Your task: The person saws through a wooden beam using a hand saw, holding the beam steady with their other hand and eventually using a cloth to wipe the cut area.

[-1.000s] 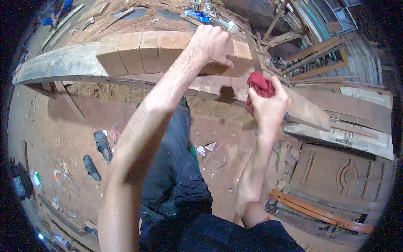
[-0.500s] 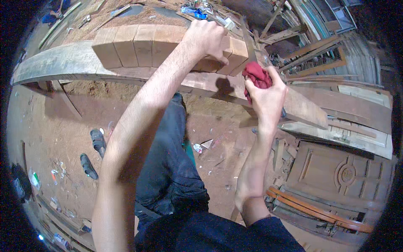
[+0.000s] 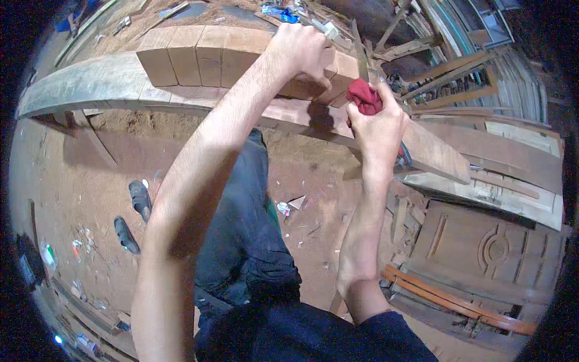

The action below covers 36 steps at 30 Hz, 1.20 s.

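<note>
A row of several thick wooden blocks (image 3: 210,59) stands side by side on a long wooden beam (image 3: 78,84). My left hand (image 3: 300,53) lies over the right part of the row, its thumb on the near face and its other fingers curled over the top, partly hidden. Bunched in the closed fingers of my right hand (image 3: 381,123) is a red cloth (image 3: 365,98), close by the right end block (image 3: 345,69); whether it touches the wood I cannot tell. Behind my right wrist, a red and dark object (image 3: 403,155) partly shows on the beam.
Beyond the beam lie sawdust, offcuts and a blue package (image 3: 280,13). Stacked boards and frames (image 3: 512,78) fill the far right, with a carved wooden door panel (image 3: 476,241) nearer. A pair of sandals (image 3: 140,200) lies on the littered floor at left.
My right hand has moved slightly up and left with the red cloth, relative to the beam. More of the red and dark object shows behind my wrist. My left hand stays on the blocks.
</note>
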{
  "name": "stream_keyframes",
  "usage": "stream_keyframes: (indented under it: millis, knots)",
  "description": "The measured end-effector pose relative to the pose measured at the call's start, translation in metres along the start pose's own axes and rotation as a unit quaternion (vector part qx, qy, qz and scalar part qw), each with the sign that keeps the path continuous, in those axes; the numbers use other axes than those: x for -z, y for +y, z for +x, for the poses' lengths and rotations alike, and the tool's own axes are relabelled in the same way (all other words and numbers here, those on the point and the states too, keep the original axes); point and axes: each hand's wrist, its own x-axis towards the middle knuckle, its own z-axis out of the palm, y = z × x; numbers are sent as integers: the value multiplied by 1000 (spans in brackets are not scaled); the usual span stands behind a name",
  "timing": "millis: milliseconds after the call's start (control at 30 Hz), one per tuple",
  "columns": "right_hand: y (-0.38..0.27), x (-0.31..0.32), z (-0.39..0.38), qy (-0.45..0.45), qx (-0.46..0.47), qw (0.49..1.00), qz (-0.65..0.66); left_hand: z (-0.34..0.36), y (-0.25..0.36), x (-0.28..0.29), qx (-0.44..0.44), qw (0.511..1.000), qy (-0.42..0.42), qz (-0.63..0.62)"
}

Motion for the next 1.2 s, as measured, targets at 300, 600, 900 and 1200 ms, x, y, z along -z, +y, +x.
stream_keyframes:
  millis: [300, 600, 900, 1200]
  knots:
    - [-16, 88, -155, -65, -110, 991, -36, 1, -4, -15, 35, 999, -26, 0]
    - [42, 110, -257, 89, -178, 979, 49, -26, 20, 8, 25, 999, -30, -6]
    - [50, 60, -201, 80, -41, 989, 113, -56, 38, 1, 3, 997, 73, -5]
    - [63, 6, -156, 130, -18, 972, 192, -62, 45, 1, -6, 996, 84, -11]
